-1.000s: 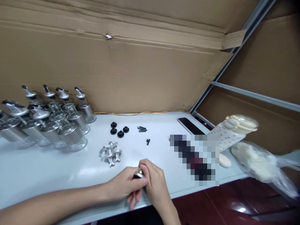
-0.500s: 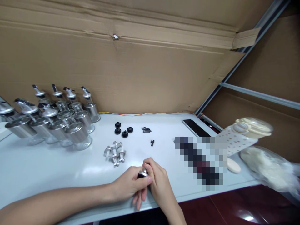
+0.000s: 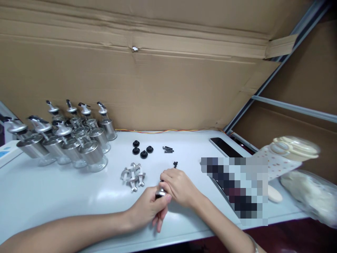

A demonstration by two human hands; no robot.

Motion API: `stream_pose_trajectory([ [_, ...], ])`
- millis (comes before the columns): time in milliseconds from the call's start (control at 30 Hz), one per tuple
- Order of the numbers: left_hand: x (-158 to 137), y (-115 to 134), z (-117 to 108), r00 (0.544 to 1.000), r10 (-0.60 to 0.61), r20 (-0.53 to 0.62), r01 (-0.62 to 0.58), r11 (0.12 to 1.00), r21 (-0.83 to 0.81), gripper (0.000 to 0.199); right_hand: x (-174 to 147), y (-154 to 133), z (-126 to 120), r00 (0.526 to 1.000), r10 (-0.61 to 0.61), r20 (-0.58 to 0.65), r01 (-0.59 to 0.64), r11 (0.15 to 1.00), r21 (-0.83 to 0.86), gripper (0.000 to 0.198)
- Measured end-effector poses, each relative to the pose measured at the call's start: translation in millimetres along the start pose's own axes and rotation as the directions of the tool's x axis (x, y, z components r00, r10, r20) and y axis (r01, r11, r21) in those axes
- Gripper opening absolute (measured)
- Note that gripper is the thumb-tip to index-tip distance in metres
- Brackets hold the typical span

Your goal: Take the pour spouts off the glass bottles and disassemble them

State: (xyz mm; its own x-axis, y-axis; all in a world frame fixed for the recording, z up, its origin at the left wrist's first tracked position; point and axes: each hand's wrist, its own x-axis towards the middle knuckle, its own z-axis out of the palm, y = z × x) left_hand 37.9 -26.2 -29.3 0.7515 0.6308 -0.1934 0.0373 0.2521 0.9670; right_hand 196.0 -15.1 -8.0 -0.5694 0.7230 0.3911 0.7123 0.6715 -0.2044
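Note:
Near the front of the table, my left hand is closed round the base of a pourer spout, a silver dome with a black underside. Closed over its upper end is my right hand, whose fingers hide that part. Just beyond my hands lie several silver spout pieces in a small pile. Farther back are several round black stoppers, a few slim black parts and some tiny black pieces.
Glass-and-steel oil bottles crowd the left side, several with pourers fitted. On the right are a phone, a blurred-out patch, a dotted cream-lidded cup and a plastic bag. A cardboard wall stands behind the table.
My right hand has turned and shifted up over the spout's upper end, its forearm swinging out to the right. My left hand keeps its hold. The whole view has shifted slightly.

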Motion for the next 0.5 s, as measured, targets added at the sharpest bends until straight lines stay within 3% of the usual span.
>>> stream_pose_trajectory([
  [100, 0, 2, 1, 1.000, -0.020, -0.012, 0.020, 1.000, -0.007, 0.043, -1, -3, 4, 0.998, 0.063, -0.021, -0.062, 0.995, 0.081, 0.050],
  [167, -1, 3, 2, 1.000, -0.005, 0.027, 0.003, 0.999, 0.045, 0.040, 0, -6, 7, 0.983, 0.175, -0.052, -0.165, 0.975, 0.148, 0.051],
  [333, -5, 3, 4, 0.996, 0.063, 0.070, -0.071, 0.992, 0.108, 0.036, 11, 0, 9, 0.897, 0.415, -0.150, -0.339, 0.865, 0.369, 0.039],
  [433, -6, 5, 4, 0.997, 0.056, 0.048, -0.062, 0.988, 0.140, 0.034, 16, 23, 5, 0.768, 0.607, -0.202, -0.482, 0.757, 0.442, 0.027],
  [500, -8, 10, 4, 0.996, 0.083, 0.039, -0.090, 0.970, 0.227, 0.030, 16, 43, 3, 0.662, 0.737, -0.139, -0.614, 0.639, 0.464, 0.026],
])
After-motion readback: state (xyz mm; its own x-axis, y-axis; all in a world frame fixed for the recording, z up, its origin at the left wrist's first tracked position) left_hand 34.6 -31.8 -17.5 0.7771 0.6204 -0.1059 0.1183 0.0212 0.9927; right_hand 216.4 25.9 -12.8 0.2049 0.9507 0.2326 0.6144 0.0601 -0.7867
